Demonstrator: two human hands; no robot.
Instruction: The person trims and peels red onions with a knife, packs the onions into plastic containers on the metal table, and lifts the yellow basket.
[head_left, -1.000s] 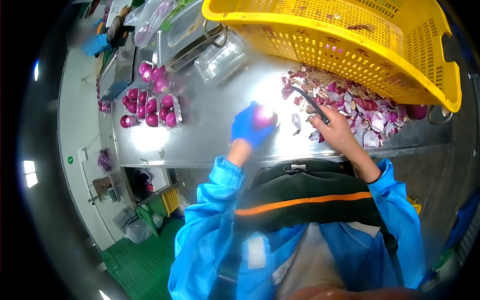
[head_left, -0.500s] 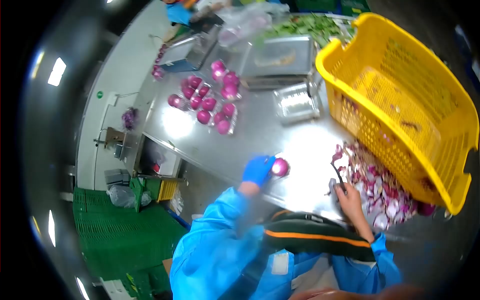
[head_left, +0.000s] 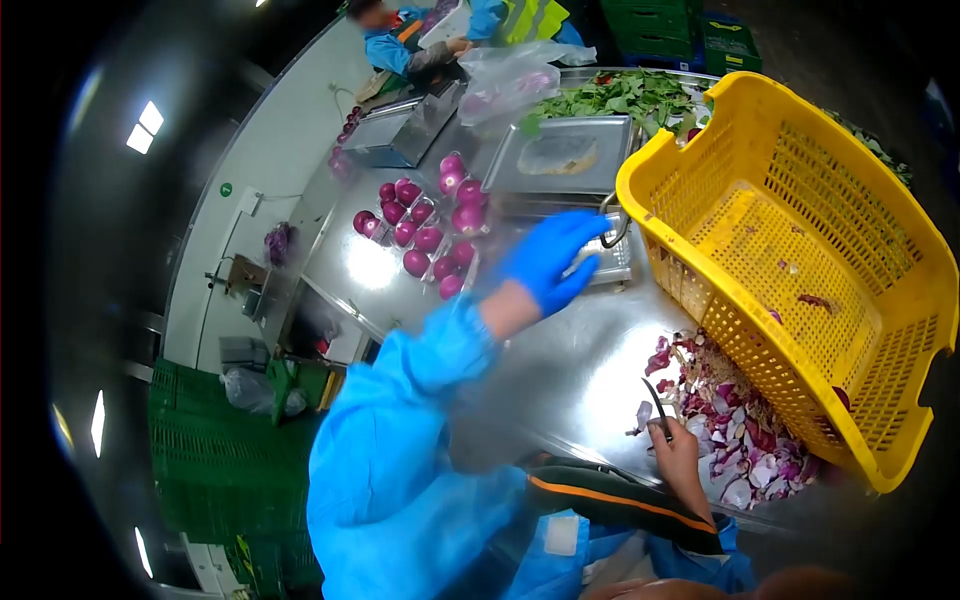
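Observation:
My left hand [head_left: 552,262], in a blue glove, reaches over a clear plastic tray [head_left: 612,262]. Its fingers are stretched out and apart, and no onion shows in them; the hand covers part of the tray. Bare, my right hand [head_left: 680,456] grips a small knife with a dark, curved blade [head_left: 654,398], low over the metal table [head_left: 520,375]. Purple onion peelings [head_left: 752,440] lie heaped beside that hand. Left of my gloved hand, peeled red onions [head_left: 428,239] sit in groups, several of them in clear packs.
A big yellow perforated basket [head_left: 700,245] stands tilted at the right, with scraps inside. Behind the clear tray is a metal pan [head_left: 550,155]. Farther back are leafy greens [head_left: 625,97], a plastic bag [head_left: 505,80] and a co-worker in blue [head_left: 390,50].
My left hand has moved up and away from the table's near edge to the clear tray. The onion it touched before no longer shows there. My right hand keeps the knife near the peelings.

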